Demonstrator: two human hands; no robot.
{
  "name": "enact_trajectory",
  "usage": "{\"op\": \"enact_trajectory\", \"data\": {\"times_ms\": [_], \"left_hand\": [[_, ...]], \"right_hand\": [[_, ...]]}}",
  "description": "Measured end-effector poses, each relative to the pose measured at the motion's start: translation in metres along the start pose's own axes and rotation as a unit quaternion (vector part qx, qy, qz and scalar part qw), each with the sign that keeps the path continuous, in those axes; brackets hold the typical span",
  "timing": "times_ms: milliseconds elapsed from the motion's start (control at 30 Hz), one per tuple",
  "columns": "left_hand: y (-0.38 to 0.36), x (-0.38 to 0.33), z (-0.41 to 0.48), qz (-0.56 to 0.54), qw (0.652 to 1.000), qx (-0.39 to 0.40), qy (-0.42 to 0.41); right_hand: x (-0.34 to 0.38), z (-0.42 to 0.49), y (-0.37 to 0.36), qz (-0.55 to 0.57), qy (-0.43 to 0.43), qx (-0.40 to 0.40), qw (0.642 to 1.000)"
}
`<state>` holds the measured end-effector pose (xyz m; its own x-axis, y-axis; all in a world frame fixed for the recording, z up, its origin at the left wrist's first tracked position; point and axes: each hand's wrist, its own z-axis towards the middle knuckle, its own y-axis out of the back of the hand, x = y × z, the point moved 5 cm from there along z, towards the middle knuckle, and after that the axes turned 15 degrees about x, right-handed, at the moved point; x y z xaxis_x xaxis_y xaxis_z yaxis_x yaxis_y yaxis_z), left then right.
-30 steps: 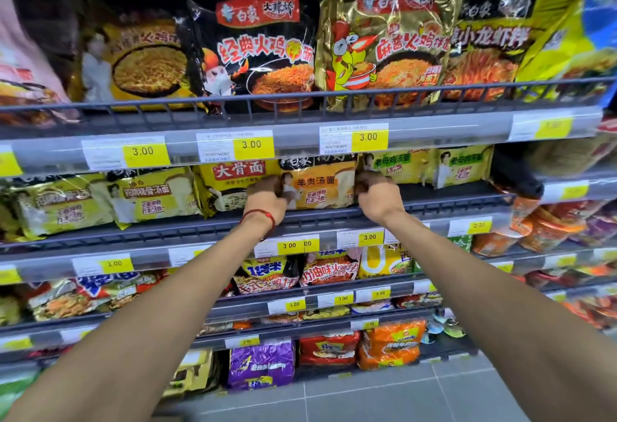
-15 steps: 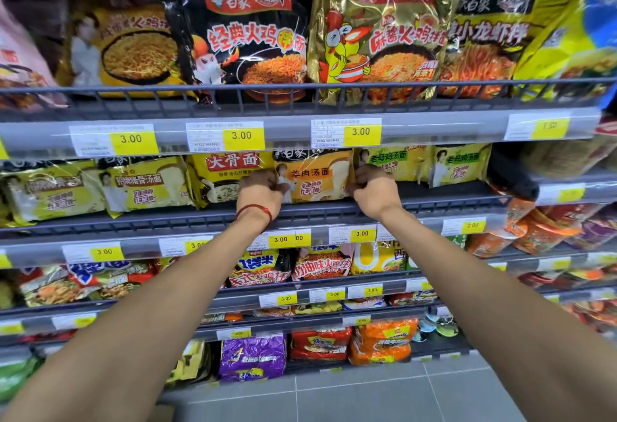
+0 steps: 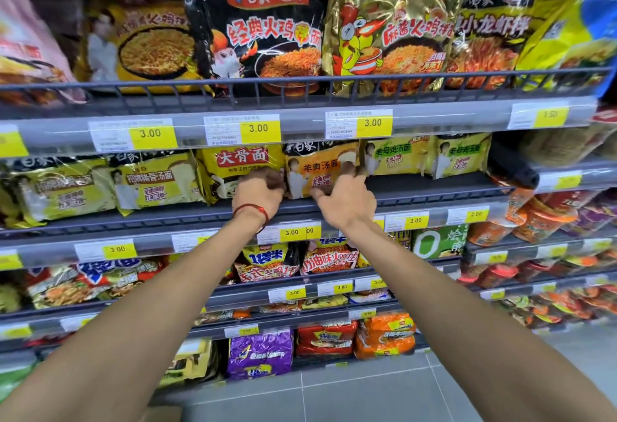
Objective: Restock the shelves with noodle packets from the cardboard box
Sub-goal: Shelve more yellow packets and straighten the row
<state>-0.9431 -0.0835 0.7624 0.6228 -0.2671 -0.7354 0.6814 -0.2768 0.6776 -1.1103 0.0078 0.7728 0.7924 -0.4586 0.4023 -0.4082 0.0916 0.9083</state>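
On the second shelf (image 3: 434,199) from the top, an orange noodle packet (image 3: 320,168) stands upright behind the front rail, its printed face turned outward and its long axis roughly vertical, leaning a little back. Its top edge is hidden behind the price strip above. The face reads 羊肉汤面, with 白象 on the dark band above it. The person's left hand (image 3: 257,193), a red cord bracelet (image 3: 252,213) at the wrist, is curled with fingers drawn together at the packet's left edge, overlapping the neighbouring yellow packet (image 3: 240,163) marked 大骨面; whether it actually pinches the wrapper cannot be told. The right hand (image 3: 345,199) is spread, its fingertips (image 3: 349,169) resting against the packet's right side and the thumb at its lower edge. To the right stand two packets labelled 老母鸡汤面 (image 3: 397,154). Above, a black packet (image 3: 263,34) reads 经典火鸡面. Yellow price tags (image 3: 259,128) show 3.00.
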Motion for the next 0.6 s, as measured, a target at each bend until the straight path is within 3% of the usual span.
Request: {"op": "enact_trajectory", "data": {"times_ms": [233,600], "left_hand": [[0.029,0.024,-0.011,0.031,0.998,-0.061,0.002],[0.032,0.027,-0.006,0.042,0.993,-0.113,-0.016]], "right_hand": [[0.015,0.024,-0.023,-0.044,-0.089,0.028,0.995],[0.022,0.028,-0.022,-0.095,-0.089,0.044,0.99]]}}
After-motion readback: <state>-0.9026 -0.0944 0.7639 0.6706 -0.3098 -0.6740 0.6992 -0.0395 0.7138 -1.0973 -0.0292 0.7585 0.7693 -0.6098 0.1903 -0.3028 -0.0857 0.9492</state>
